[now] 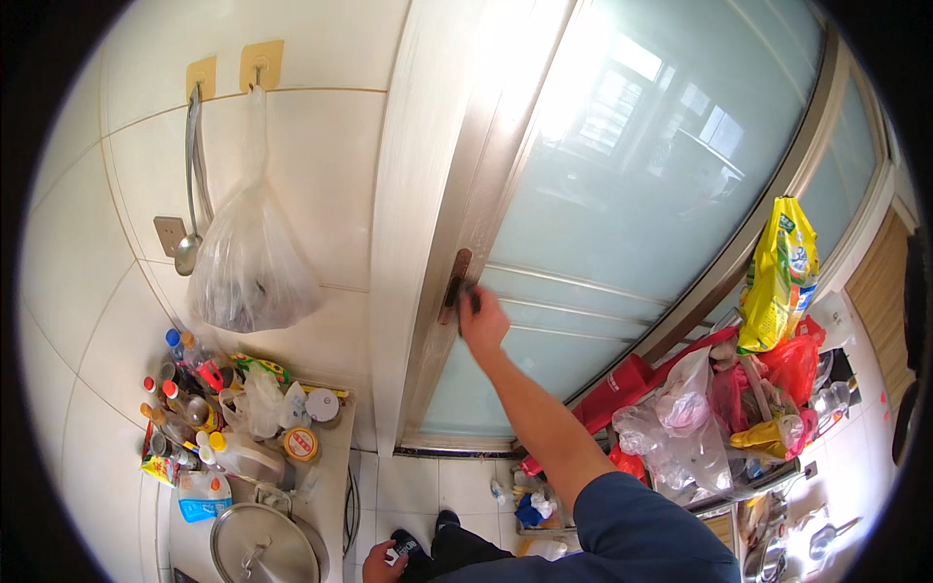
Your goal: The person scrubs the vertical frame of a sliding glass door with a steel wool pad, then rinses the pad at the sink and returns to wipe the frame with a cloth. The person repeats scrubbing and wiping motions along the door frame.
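My right hand [482, 321] is raised at the handle [455, 286] of a frosted-glass sliding door [612, 240]. Its fingers are curled around something small and dark at the handle; blur hides what that is and how firm the hold is. Low in the view, my left hand [383, 562] hangs near my dark trousers, fingers partly curled, and whether it holds anything cannot be made out. The door stands against the white frame on its left side.
Bottles, jars and a lidded steel pot [264, 546] crowd the counter at left. A plastic bag [251, 255] and a ladle [188, 253] hang from wall hooks. Plastic bags [685, 415] and a yellow packet [780, 273] are piled at right. A small bin [536, 510] is on the tiled floor.
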A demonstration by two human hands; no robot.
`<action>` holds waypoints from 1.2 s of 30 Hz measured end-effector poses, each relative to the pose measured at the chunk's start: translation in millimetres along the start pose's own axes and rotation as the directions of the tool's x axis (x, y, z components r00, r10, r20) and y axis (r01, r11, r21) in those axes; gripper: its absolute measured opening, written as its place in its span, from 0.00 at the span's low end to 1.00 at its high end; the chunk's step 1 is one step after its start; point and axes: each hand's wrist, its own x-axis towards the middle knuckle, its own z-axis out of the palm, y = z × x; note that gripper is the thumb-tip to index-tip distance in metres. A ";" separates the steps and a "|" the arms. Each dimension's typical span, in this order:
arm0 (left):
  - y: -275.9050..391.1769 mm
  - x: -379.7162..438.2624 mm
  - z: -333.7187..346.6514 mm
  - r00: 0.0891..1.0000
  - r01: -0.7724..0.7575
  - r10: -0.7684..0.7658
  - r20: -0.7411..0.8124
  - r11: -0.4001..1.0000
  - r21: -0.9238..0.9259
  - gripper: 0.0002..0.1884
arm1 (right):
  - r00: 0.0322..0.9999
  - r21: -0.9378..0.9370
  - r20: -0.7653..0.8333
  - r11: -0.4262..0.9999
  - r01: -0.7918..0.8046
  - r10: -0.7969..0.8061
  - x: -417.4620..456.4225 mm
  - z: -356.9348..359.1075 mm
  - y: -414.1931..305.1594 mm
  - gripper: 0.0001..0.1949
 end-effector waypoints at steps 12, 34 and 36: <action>53.7 9.8 -26.0 0.987 0.139 -0.140 0.078 0.990 0.014 0.29 | 0.987 -0.003 -0.098 0.992 0.129 -0.129 53.9 -17.4 -25.1 0.12; 71.1 4.7 -33.8 0.999 -0.034 0.031 0.038 0.997 0.076 0.18 | 0.981 0.094 -0.150 0.986 0.139 -0.124 118.2 -48.8 -66.2 0.11; 46.6 16.2 -19.5 0.995 0.098 -0.101 0.021 0.987 0.124 0.18 | 0.971 0.117 -0.201 0.981 0.154 -0.128 135.1 -55.7 -78.2 0.11</action>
